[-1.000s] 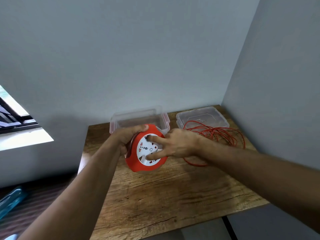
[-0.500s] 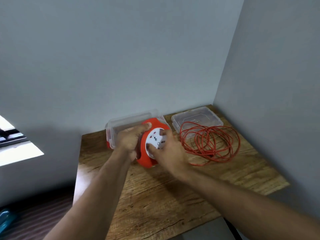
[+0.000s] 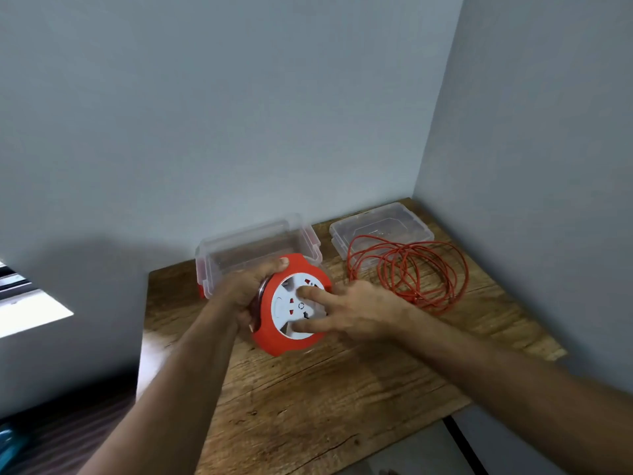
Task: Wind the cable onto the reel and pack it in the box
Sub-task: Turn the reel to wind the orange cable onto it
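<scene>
Both hands on reel (image 3: 291,308): left fingers (image 3: 270,267) grip rim, right fingers (image 3: 308,293) spread on face.

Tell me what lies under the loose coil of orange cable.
The loose coil of orange cable rests mostly on the wooden table, while its far loops overlap the flat clear plastic lid. Nothing else shows through the loops; the wood directly beneath the strands is covered.

box (image 3: 239,250) front hidden by reel (image 3: 274,337), teal object (image 3: 8,443) cropped
</scene>
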